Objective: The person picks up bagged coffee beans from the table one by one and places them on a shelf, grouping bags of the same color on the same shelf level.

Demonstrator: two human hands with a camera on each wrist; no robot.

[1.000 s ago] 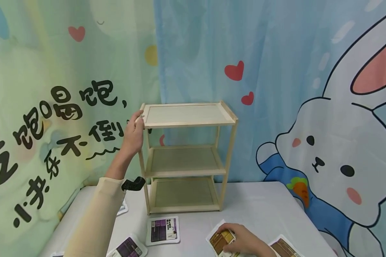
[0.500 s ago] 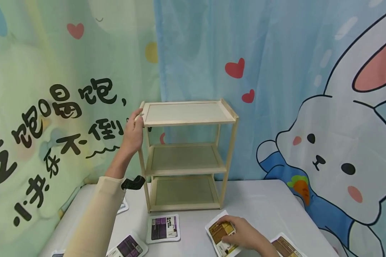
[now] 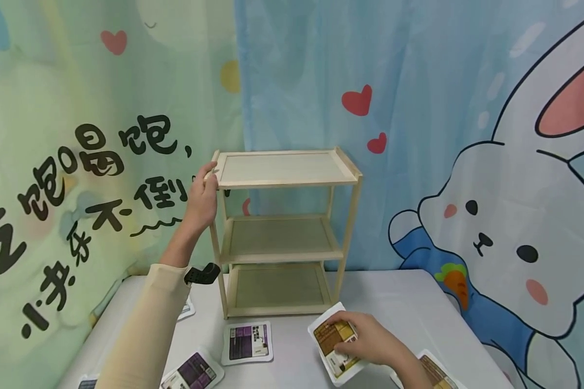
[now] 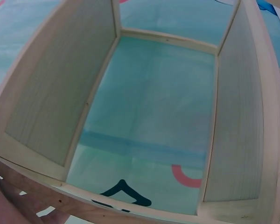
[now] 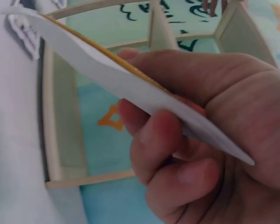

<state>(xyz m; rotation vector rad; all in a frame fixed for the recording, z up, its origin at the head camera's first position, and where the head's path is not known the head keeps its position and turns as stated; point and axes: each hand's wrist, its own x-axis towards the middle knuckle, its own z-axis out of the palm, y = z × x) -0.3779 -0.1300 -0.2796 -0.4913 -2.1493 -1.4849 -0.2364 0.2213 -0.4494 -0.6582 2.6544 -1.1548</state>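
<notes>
A three-tier light wooden shelf (image 3: 282, 254) stands on the white-covered table. My left hand (image 3: 201, 202) grips the left edge of its top tier; in the left wrist view part of that hand shows at the lower left corner. In front of the shelf's right side, my right hand (image 3: 367, 340) pinches a flat white packet (image 3: 334, 346) with a brown and yellow label. Seen from the right wrist, the packet (image 5: 112, 74) is edge-on, with thumb on the label side and curled fingers (image 5: 163, 135) beneath. It is tilted, and the fingers cover part of its label.
A purple-labelled packet (image 3: 247, 343) lies before the shelf, another (image 3: 194, 373) nearer on the left. A brown-labelled packet (image 3: 438, 373) lies behind the right wrist at the front. More packets show partly beside the left sleeve. A printed curtain (image 3: 292, 70) hangs behind the table.
My right hand has raised the brown and yellow packet slightly from the table area, toward the shelf. The left hand keeps its grip on the shelf; the head view has tilted slightly down.
</notes>
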